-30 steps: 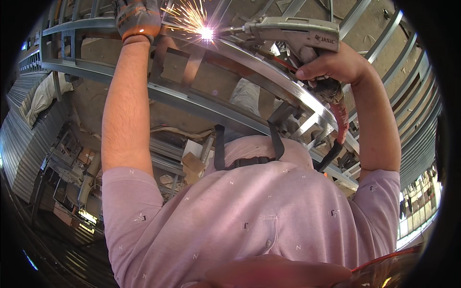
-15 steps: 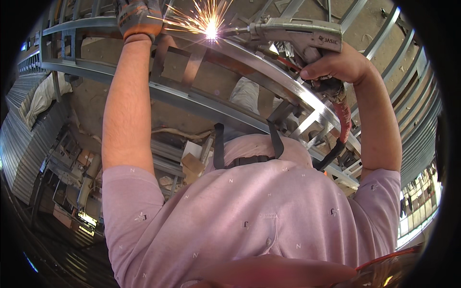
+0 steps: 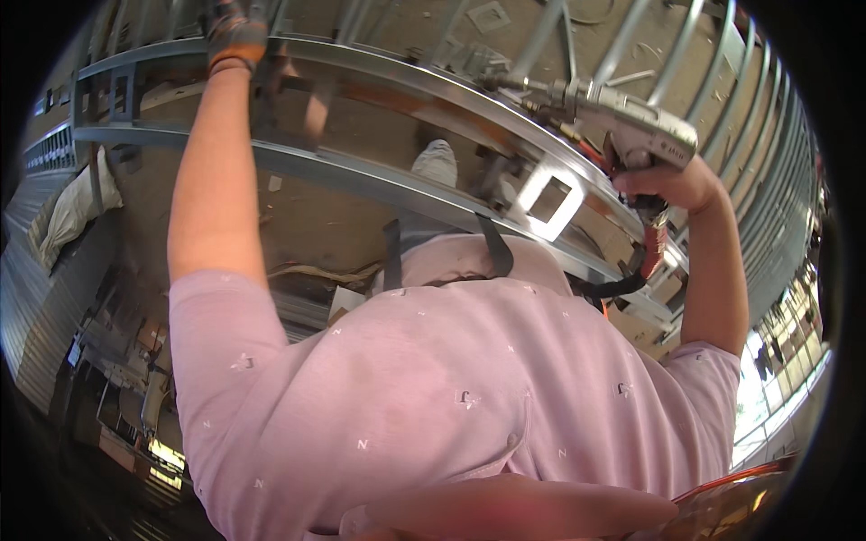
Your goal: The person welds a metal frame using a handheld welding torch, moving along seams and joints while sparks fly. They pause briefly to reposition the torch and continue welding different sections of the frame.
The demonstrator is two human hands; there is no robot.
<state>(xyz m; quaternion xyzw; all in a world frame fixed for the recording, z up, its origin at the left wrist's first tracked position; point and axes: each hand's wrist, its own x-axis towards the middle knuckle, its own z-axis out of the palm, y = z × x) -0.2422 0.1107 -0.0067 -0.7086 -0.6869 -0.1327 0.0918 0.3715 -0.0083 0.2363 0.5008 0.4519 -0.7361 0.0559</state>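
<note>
My right hand [image 3: 672,185] is wrapped round the handle of a grey pistol-shaped welding gun [image 3: 631,122]. The gun's nozzle points left, close to the curved upper rail of a metal frame [image 3: 406,70]; no sparks or glow show at its tip. A red-sleeved cable [image 3: 655,245] hangs from under the handle. At the upper left, my left hand [image 3: 236,38], in a grey and orange work glove, lies over the same rail. Its fingers run into the dark picture rim, so their grip is hard to make out.
A second long rail [image 3: 352,167] runs nearer me, joined by short crosspieces. Several metal bars [image 3: 713,81] stretch away at upper right. A white sack [image 3: 77,212] and corrugated sheets [image 3: 36,298] are at left. Cables [image 3: 325,273] lie on the floor.
The bright sparks at the nozzle are gone. My right hand and the welding gun have moved right and slightly down in the view; my gloved left hand has shifted a little left.
</note>
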